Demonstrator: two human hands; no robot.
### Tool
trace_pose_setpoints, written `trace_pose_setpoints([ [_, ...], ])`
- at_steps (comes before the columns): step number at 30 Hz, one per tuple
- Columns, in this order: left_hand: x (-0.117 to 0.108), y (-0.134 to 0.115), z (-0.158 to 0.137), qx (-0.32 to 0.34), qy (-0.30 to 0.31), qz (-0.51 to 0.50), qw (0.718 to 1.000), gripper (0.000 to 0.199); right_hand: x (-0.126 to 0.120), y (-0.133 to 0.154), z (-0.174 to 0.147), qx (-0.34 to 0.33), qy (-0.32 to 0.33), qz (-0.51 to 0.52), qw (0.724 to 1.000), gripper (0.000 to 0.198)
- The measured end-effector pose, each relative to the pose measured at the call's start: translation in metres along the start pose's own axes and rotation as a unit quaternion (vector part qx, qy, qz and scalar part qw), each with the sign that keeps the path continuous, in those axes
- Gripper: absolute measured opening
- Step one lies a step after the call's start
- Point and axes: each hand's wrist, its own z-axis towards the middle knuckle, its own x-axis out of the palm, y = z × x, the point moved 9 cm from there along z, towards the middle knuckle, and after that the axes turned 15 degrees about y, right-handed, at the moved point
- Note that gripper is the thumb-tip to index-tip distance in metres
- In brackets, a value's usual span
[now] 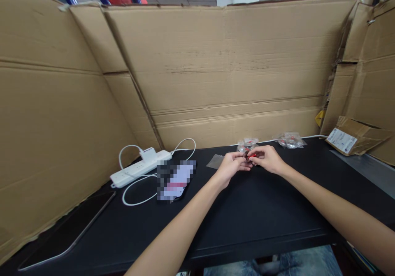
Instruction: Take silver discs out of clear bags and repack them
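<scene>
My left hand [230,167] and my right hand [269,159] meet above the black table [259,206], toward its back. Between their fingertips is a small dark, round item with a red part [250,156], too small to name. The left fingers are closed around its left side, while the right thumb and fingers pinch it at the red part. Just behind the hands lie clear plastic bags with small red and silvery things [247,143]. A flat, clear plastic bag [215,161] rests left of my left hand.
More bagged small parts [290,140] lie back right, near an opened brown parcel [354,136]. At left are a white power strip [142,169] with cables, a phone [177,181] and a dark tablet-like panel [70,230]. Cardboard walls [231,70] enclose the table.
</scene>
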Motion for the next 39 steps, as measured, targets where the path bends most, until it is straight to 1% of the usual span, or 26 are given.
trace_pose_setpoints([
  [3, 0.002, -0.001, -0.001, 0.007, 0.002, 0.001, 1.0, 0.014, -0.001, 0.003, -0.001, 0.004, -0.006, -0.013, 1.0, 0.018],
  [8, 0.0, -0.002, -0.001, 0.031, 0.002, -0.001, 1.0, 0.013, -0.004, 0.02, -0.004, -0.035, -0.028, -0.123, 0.991, 0.011],
  [13, -0.001, -0.002, -0.001, 0.038, 0.003, -0.004, 0.999, 0.016, -0.003, 0.025, -0.006, -0.037, -0.044, -0.143, 0.988, 0.009],
  [18, -0.001, -0.002, -0.001, 0.042, 0.004, -0.005, 0.999, 0.02, -0.001, 0.029, -0.007, -0.06, -0.058, -0.17, 0.982, 0.007],
  [23, -0.006, -0.002, -0.002, 0.052, -0.019, -0.006, 0.998, 0.027, -0.001, 0.031, -0.009, -0.066, -0.061, -0.168, 0.982, 0.009],
  [29, -0.009, -0.005, -0.002, 0.084, -0.026, 0.002, 0.996, 0.036, -0.007, 0.015, -0.005, -0.025, -0.082, -0.066, 0.994, 0.01],
  [32, -0.011, -0.007, -0.002, 0.093, -0.035, 0.044, 0.994, 0.035, -0.006, -0.002, -0.002, 0.017, -0.072, 0.054, 0.996, 0.018],
  [35, -0.007, -0.017, -0.006, 0.119, -0.044, 0.158, 0.979, 0.031, 0.0, -0.017, -0.002, 0.059, -0.059, 0.195, 0.977, 0.028],
  [37, -0.002, -0.025, -0.01, 0.135, -0.047, 0.234, 0.962, 0.029, 0.004, -0.022, -0.004, 0.077, -0.058, 0.259, 0.961, 0.029],
  [39, 0.001, -0.03, -0.013, 0.145, -0.05, 0.275, 0.949, 0.028, 0.007, -0.025, -0.005, 0.086, -0.059, 0.306, 0.946, 0.027],
])
